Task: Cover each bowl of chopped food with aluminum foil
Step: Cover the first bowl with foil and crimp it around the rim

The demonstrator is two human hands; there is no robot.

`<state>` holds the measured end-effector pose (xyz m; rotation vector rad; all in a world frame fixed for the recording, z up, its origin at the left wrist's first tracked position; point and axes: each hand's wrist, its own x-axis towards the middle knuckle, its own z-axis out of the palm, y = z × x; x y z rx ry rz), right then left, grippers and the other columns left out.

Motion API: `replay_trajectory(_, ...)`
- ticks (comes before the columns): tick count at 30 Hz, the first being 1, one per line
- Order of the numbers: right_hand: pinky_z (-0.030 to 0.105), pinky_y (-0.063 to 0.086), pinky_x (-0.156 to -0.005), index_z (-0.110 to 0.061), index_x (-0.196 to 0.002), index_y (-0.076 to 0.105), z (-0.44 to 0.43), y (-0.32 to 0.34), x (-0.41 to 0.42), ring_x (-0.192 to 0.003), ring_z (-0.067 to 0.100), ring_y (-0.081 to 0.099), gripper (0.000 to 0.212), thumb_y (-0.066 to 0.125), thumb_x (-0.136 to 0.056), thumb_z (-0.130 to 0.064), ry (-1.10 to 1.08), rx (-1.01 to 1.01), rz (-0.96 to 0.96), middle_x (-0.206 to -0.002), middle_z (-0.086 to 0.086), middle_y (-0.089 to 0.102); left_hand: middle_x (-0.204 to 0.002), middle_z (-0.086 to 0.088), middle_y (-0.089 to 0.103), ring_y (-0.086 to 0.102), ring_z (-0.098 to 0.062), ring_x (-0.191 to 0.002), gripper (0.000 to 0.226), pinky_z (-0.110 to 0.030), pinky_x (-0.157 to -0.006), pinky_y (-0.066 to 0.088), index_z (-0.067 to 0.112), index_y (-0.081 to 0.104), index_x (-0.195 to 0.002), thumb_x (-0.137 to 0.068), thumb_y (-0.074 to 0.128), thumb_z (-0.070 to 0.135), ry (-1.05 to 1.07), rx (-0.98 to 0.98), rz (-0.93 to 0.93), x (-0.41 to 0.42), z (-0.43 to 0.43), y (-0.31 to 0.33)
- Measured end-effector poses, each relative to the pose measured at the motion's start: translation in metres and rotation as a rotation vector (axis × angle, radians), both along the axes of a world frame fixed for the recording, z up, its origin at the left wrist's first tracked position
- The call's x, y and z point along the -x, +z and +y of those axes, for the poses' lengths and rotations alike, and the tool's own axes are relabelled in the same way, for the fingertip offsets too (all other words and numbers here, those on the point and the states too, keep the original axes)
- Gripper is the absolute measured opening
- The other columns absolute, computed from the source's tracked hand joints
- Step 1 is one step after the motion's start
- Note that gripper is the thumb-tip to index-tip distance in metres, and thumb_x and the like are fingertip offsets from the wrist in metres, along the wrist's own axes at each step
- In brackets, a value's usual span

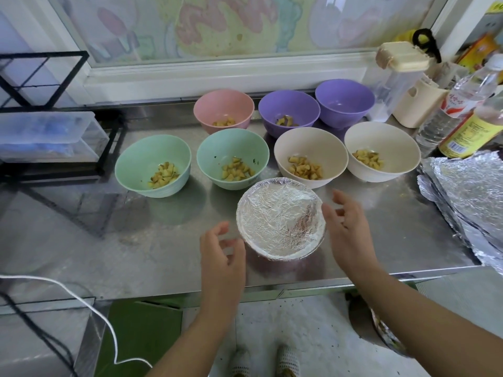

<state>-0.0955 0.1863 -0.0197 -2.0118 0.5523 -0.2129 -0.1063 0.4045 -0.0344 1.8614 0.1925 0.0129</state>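
A foil-covered bowl (280, 217) stands near the front of the steel counter (152, 240). My left hand (221, 257) hovers just left of it and my right hand (344, 227) just right of it, fingers loosely spread, neither holding anything. Behind stand several uncovered bowls of chopped food: two green bowls (152, 165) (232, 157), two cream bowls (310, 156) (382, 152), a pink bowl (223, 108) and two purple bowls (289, 111) (344, 102). A stack of foil sheets (468, 194) lies at the right edge.
Bottles (468, 131) and a cream container (416, 104) crowd the back right corner. A black wire rack with a plastic box (46, 137) stands at the left. A white cord (89, 303) hangs over the counter's front left edge.
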Motion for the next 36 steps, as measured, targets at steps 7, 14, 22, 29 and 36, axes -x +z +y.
replay_trajectory(7,0.036,0.053,-0.082,-0.018,-0.108,0.066,0.012,-0.008,-0.001,-0.086,0.013,0.066,0.021,0.046,-0.105,-0.019,-0.042,-0.365,0.151,-0.103,0.004,0.073,-0.137,0.009,0.056,0.06,-0.014,-0.115,0.038,-0.044,-0.097,0.054,0.035,0.043,-0.145,-0.107,0.041,0.028,0.017,0.363,0.474,-0.041,-0.021,0.021)
replay_trajectory(14,0.05,0.056,-0.098,-0.03,-0.112,0.067,0.0,0.004,0.001,-0.102,0.017,0.072,0.02,0.051,-0.104,-0.02,-0.001,-0.478,0.222,-0.108,-0.006,0.076,-0.118,0.012,0.064,0.065,-0.011,-0.1,0.031,-0.031,-0.071,0.057,0.036,0.049,-0.133,-0.108,0.039,0.021,0.047,0.41,0.462,-0.029,-0.027,0.036)
replay_trajectory(22,0.044,0.056,-0.098,-0.024,-0.128,0.064,-0.001,0.085,-0.024,-0.102,0.012,0.072,0.026,0.051,-0.106,-0.02,0.177,-0.474,-0.027,-0.111,-0.008,0.075,-0.115,0.012,0.069,0.07,-0.011,-0.1,0.033,-0.03,-0.073,0.061,0.037,0.054,-0.132,-0.105,0.044,0.02,0.073,0.463,0.192,-0.043,-0.02,0.094)
replay_trajectory(29,0.048,0.054,-0.1,-0.022,-0.115,0.067,0.051,0.151,-0.118,-0.1,0.019,0.072,0.019,0.053,-0.104,-0.018,0.277,-0.466,-0.144,-0.108,-0.003,0.076,-0.109,0.014,0.066,0.065,-0.005,-0.091,0.033,-0.027,-0.066,0.053,0.036,0.052,-0.133,-0.104,0.044,0.022,0.165,0.405,0.016,-0.131,0.022,0.147)
replay_trajectory(36,0.052,0.06,-0.089,-0.018,-0.114,0.067,0.138,0.152,-0.237,-0.102,0.035,0.071,0.037,0.06,-0.081,-0.034,0.293,-0.532,-0.082,-0.11,0.01,0.074,-0.128,0.003,0.052,0.061,-0.015,-0.096,0.022,-0.044,-0.082,0.06,0.045,0.05,-0.112,-0.101,0.043,0.027,0.243,0.241,0.015,-0.245,0.099,0.151)
